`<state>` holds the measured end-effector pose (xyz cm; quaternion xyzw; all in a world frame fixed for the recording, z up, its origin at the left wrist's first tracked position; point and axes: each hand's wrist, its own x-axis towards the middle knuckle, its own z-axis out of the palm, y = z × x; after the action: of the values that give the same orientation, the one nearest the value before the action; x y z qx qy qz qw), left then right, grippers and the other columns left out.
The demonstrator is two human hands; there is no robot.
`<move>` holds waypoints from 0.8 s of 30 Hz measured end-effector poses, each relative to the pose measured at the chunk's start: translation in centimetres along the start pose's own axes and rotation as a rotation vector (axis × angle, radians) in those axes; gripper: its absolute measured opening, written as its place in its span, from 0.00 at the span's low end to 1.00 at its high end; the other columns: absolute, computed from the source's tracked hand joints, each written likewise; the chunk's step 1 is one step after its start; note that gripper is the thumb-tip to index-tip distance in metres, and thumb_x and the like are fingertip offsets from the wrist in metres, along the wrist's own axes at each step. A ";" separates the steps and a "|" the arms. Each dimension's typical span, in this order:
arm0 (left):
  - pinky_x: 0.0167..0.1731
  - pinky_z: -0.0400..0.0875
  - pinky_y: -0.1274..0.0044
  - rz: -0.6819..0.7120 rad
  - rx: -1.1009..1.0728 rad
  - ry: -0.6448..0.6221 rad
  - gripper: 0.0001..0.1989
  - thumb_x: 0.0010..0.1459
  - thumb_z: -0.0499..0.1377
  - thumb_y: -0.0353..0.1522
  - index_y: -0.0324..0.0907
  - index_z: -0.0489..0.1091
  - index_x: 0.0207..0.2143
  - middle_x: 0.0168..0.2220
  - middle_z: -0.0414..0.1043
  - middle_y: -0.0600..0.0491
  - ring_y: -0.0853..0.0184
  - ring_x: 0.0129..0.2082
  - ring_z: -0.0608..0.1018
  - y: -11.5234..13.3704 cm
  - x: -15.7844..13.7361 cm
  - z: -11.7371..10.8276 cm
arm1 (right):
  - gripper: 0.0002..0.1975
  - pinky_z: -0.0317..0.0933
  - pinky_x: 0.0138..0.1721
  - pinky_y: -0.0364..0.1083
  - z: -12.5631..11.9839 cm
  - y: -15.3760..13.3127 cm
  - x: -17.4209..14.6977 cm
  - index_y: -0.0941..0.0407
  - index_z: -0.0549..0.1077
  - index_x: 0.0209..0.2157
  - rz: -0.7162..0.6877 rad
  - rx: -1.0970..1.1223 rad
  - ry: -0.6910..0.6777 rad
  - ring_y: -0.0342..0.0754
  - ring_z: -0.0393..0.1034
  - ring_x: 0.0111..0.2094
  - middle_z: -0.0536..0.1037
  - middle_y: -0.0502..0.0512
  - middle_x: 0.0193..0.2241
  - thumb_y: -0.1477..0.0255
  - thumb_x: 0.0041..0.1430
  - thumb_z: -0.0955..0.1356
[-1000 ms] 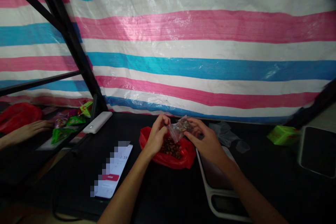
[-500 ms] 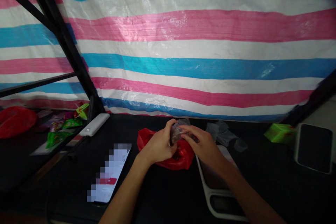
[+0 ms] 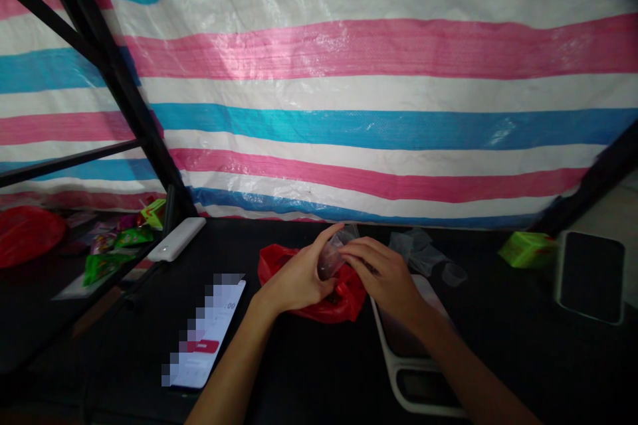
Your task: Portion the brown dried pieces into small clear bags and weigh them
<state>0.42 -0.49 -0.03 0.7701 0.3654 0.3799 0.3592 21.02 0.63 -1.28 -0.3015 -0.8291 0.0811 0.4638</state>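
A small clear plastic bag (image 3: 329,260) is held up in my left hand (image 3: 295,282), whose thumb and fingers curve around its sides. My right hand (image 3: 391,273) meets it from the other side, fingertips drawn together against the bag near its upper part. What the bag contains is hard to make out. Directly beneath both hands lies a crumpled red plastic bag (image 3: 343,309), its mouth open and some dark contents showing inside. A kitchen scale (image 3: 406,372) with a pale frame is partly covered by my right forearm.
Left of my arm lies a lit phone (image 3: 209,335), with a white oblong device (image 3: 178,239) behind it. Further clear bags (image 3: 423,252) lie behind the scale. A green box (image 3: 527,250) and a dark-faced device (image 3: 591,277) stand right. Green packets (image 3: 107,265) and another red bag (image 3: 30,236) are far left.
The clear bag looks paler and less brown than before. My right fingertips have shifted slightly on it, while both hands stay over the red bag. The view has moved a little.
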 end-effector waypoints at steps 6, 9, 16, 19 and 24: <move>0.44 0.75 0.74 0.015 -0.015 0.030 0.41 0.54 0.61 0.21 0.51 0.59 0.69 0.54 0.76 0.47 0.61 0.45 0.80 -0.4 0.2 -0.2 | 0.10 0.73 0.51 0.51 -0.3 -0.4 0.1 0.49 0.79 0.46 -0.002 -0.017 0.006 0.50 0.78 0.44 0.83 0.53 0.42 0.73 0.70 0.66; 0.51 0.74 0.70 0.011 -0.022 0.061 0.40 0.54 0.64 0.23 0.52 0.61 0.68 0.58 0.74 0.48 0.58 0.51 0.79 -0.8 0.4 -0.2 | 0.10 0.72 0.51 0.50 -0.4 -0.4 0.2 0.49 0.79 0.45 -0.013 -0.019 0.010 0.49 0.78 0.44 0.82 0.52 0.41 0.74 0.70 0.66; 0.48 0.75 0.72 -0.023 -0.062 0.066 0.41 0.53 0.65 0.22 0.53 0.61 0.67 0.55 0.75 0.50 0.61 0.47 0.80 -1.2 0.5 0.0 | 0.10 0.71 0.50 0.48 -0.6 -0.2 0.3 0.50 0.77 0.46 0.003 -0.007 0.020 0.48 0.77 0.44 0.82 0.52 0.42 0.76 0.71 0.66; 0.53 0.73 0.69 -0.010 -0.044 0.058 0.44 0.51 0.66 0.21 0.53 0.61 0.68 0.57 0.74 0.49 0.59 0.51 0.79 -1.0 0.5 -0.1 | 0.08 0.70 0.49 0.48 -0.7 0.0 0.2 0.50 0.77 0.46 0.024 -0.013 0.011 0.48 0.77 0.43 0.82 0.52 0.41 0.74 0.70 0.67; 0.63 0.66 0.64 0.027 -0.042 0.042 0.45 0.51 0.66 0.21 0.52 0.59 0.69 0.64 0.69 0.48 0.55 0.61 0.73 -0.7 0.5 -0.2 | 0.10 0.70 0.49 0.48 -0.8 0.1 0.3 0.50 0.77 0.46 0.019 -0.018 0.013 0.48 0.77 0.45 0.82 0.53 0.43 0.75 0.71 0.65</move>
<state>0.24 0.27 -0.35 0.7592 0.3543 0.4085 0.3622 21.63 0.77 -0.65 -0.3140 -0.8240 0.0758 0.4655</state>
